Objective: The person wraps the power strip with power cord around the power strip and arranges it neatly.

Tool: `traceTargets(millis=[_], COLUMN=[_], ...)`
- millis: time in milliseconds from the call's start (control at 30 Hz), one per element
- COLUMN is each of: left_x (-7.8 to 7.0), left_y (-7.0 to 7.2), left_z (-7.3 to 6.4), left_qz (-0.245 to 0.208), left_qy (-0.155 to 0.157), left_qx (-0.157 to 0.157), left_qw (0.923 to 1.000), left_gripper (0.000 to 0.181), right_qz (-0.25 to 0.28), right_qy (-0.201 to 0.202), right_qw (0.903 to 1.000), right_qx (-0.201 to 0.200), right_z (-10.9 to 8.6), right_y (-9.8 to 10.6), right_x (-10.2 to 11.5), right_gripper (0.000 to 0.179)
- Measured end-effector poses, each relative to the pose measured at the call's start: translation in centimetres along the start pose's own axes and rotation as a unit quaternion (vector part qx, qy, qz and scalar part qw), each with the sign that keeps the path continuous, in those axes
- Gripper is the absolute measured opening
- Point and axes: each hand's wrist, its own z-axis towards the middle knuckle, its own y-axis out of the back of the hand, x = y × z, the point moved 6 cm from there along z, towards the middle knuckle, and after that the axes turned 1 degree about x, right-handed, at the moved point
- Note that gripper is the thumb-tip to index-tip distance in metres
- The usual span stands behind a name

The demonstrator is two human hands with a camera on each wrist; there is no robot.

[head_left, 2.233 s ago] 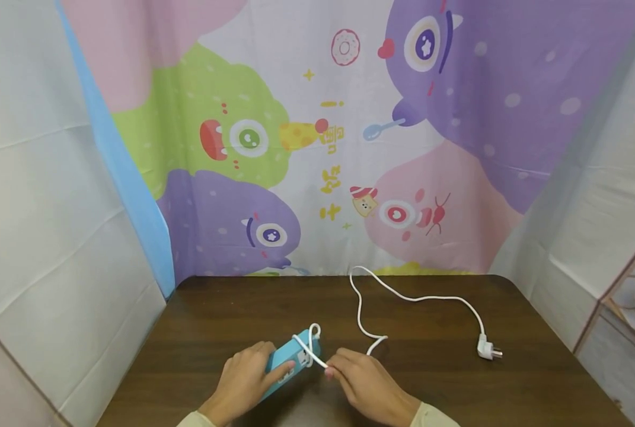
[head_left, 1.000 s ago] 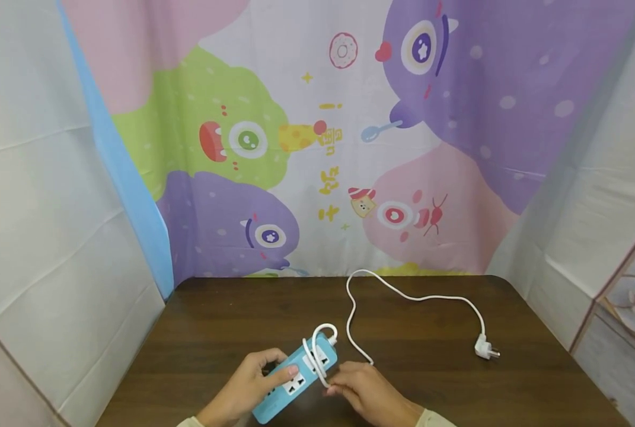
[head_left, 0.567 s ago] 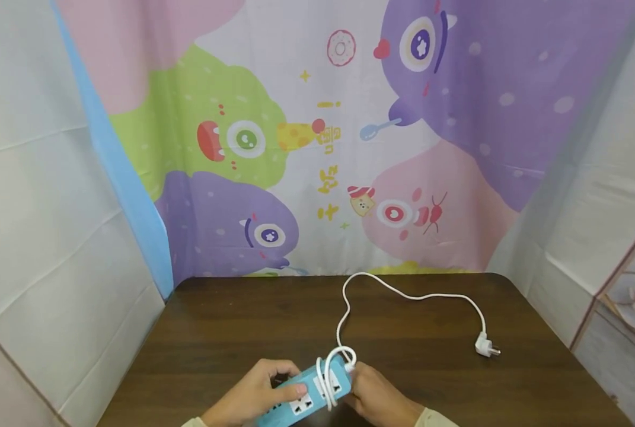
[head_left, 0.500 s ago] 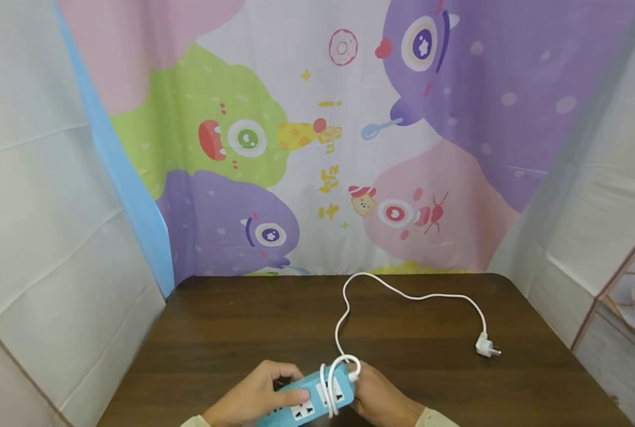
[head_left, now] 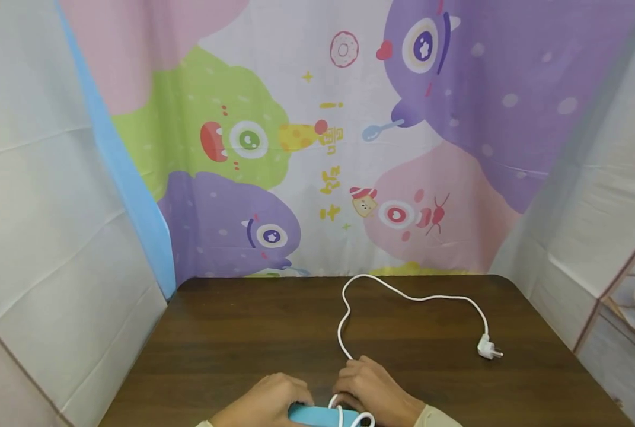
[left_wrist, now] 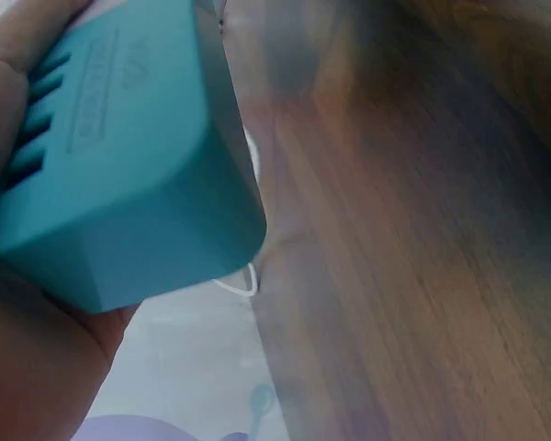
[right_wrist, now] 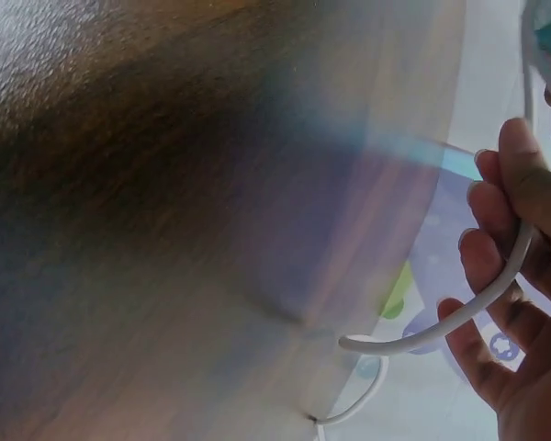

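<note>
My left hand (head_left: 271,398) grips a light-blue power strip (head_left: 309,414) at the bottom edge of the head view. The left wrist view shows the strip's plain end and slotted side (left_wrist: 147,156), with fingers wrapped around it. White power cord (head_left: 344,323) is wound round the strip's other end, where a loop stands out. My right hand (head_left: 376,391), just right of the strip, holds the cord; in the right wrist view the cord (right_wrist: 459,322) runs across the fingers and under the thumb. The strip's socket face is hidden from the head view.
The cord's free length curves over the dark wooden table (head_left: 216,332) to a white plug (head_left: 488,349) at the right. A cartoon-printed curtain (head_left: 317,249) hangs along the table's back edge, and pale cloth panels (head_left: 61,237) flank both sides.
The strip has been turned so its socket face no longer shows, and has moved down towards the person and right. The right hand keeps the cord, which now has wraps round the strip.
</note>
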Motion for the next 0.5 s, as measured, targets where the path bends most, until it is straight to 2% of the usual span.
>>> traceTargets(millis=[167, 300, 400, 500], left_x=[0.1, 0.2, 0.3, 0.7], left_y=[-0.1, -0.1, 0.0, 0.0], left_z=[-0.2, -0.4, -0.4, -0.5], left_qz=[0.069, 0.109, 0.124, 0.143], left_qy=[0.001, 0.009, 0.027, 0.059], left_qx=[-0.006, -0.012, -0.012, -0.009], left_qw=[0.9976, 0.9939, 0.9918, 0.9879], left_gripper=[0.027, 0.031, 0.036, 0.037], right_qz=[-0.034, -0.041, -0.021, 0.005], right_qy=[0.003, 0.002, -0.026, -0.061], right_qw=[0.999, 0.9983, 0.9988, 0.9975], right_qx=[-0.03, -0.04, -0.036, -0.036], right_z=[0.2, 0.6, 0.9, 1.2], right_y=[0.5, 0.9, 1.2, 1.4], right_x=[-0.2, -0.2, -0.4, -0.6], right_gripper=[0.01, 0.013, 0.016, 0.017])
